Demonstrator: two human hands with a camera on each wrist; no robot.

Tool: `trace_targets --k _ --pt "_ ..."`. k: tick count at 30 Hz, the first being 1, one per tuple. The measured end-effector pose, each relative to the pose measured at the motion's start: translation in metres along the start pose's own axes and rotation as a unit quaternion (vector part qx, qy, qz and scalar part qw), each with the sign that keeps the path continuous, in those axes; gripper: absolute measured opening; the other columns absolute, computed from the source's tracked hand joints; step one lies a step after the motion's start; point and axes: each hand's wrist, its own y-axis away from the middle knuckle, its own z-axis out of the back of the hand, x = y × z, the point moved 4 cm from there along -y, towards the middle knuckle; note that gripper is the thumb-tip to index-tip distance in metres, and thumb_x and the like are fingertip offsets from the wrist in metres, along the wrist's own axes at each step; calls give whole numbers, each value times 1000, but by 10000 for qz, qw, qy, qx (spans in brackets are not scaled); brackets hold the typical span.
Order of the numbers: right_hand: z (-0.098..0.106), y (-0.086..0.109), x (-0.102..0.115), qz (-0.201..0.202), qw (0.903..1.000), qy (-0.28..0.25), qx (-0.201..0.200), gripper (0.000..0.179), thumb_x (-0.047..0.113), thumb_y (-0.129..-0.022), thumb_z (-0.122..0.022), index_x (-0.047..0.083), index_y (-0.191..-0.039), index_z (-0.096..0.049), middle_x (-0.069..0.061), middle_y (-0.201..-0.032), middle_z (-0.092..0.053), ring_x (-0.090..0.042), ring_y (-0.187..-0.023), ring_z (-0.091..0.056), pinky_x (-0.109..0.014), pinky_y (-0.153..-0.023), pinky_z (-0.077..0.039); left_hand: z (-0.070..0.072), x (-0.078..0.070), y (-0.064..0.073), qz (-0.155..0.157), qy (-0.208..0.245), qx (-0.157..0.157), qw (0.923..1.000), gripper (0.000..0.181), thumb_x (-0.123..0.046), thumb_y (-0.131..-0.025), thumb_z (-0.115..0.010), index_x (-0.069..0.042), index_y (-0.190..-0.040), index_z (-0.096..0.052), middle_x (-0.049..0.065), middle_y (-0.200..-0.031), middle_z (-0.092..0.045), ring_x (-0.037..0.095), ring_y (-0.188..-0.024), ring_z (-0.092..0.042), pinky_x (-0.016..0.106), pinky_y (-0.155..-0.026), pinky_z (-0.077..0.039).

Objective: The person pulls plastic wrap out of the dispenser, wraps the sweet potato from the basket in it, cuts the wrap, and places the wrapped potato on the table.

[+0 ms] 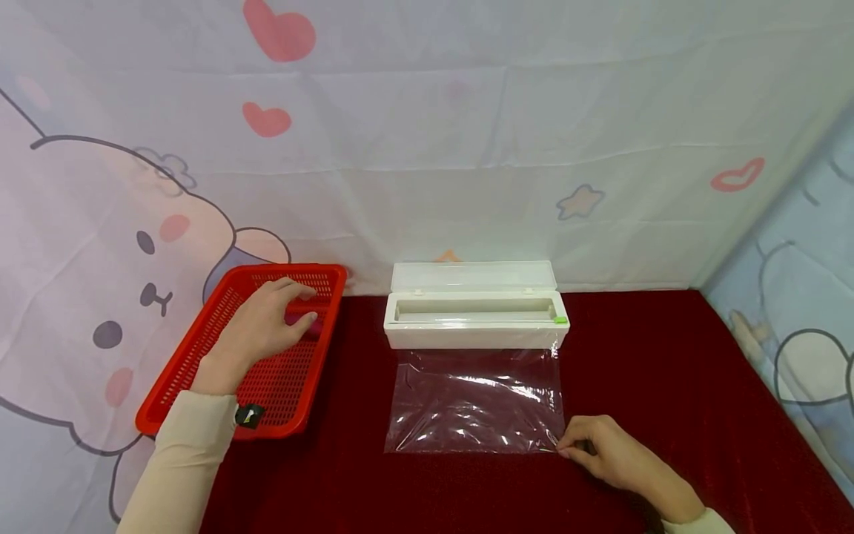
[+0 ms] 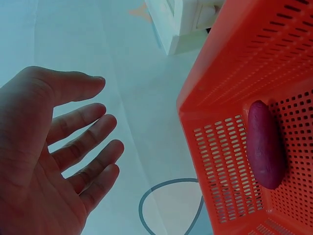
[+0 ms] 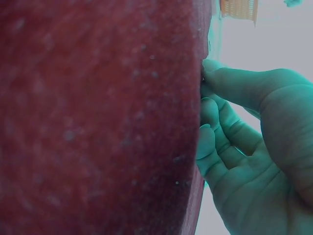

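Observation:
In the head view my left hand (image 1: 263, 322) hovers over the red plastic basket (image 1: 308, 415), fingers loosely bent and holding nothing. A purple sweet potato (image 2: 265, 144) lies inside that basket, mostly hidden by the hand in the head view. My right hand (image 1: 610, 452) pinches the near right corner of a sheet of clear plastic wrap (image 1: 474, 411) between thumb and fingertips, down at the cloth. The sheet stretches flat from a white wrap dispenser box (image 1: 467, 339), whose clear lid (image 1: 474, 277) stands raised.
Dark red cloth (image 1: 640, 356) covers the table. A green slide cutter (image 1: 560, 320) sits at the dispenser's right end. A black tag (image 1: 250, 416) is at the basket's near edge. Behind hangs a printed curtain (image 1: 427, 148) with hearts and a bear.

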Motion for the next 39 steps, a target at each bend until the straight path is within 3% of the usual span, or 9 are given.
trace_targets --k 12,25,33,39 --pt "1 -1 -1 -120 9999 81 24 12 8 -96 -79 19 -96 -83 12 -92 -71 6 -80 -57 -21 -65 -53 3 6 -5 174 42 230 9996 43 -24 -101 -70 -4 -140 -66 21 -145 -60 43 -133 -54 64 -114 -45" --pt "3 -3 -1 -356 9992 32 152 13 8 -97 -77 20 -97 -83 13 -92 -70 6 -77 -55 -20 -65 -53 1 14 -16 220 140 241 9994 45 -25 -102 -69 -3 -141 -64 22 -146 -61 44 -133 -55 64 -113 -45" --pt "-1 -2 0 -357 9989 -104 268 11 11 -99 -76 18 -99 -83 11 -94 -71 6 -78 -55 -20 -65 -54 -5 26 -12 378 204 359 9984 45 -25 -102 -68 -4 -142 -64 23 -148 -58 44 -136 -53 66 -115 -43" --pt "-2 0 -2 -404 9989 -59 246 13 9 -98 -76 19 -99 -83 12 -94 -72 6 -79 -56 -21 -66 -54 -10 32 -13 303 196 291 9989 43 -24 -102 -68 -3 -140 -65 22 -147 -58 45 -135 -54 65 -114 -44"
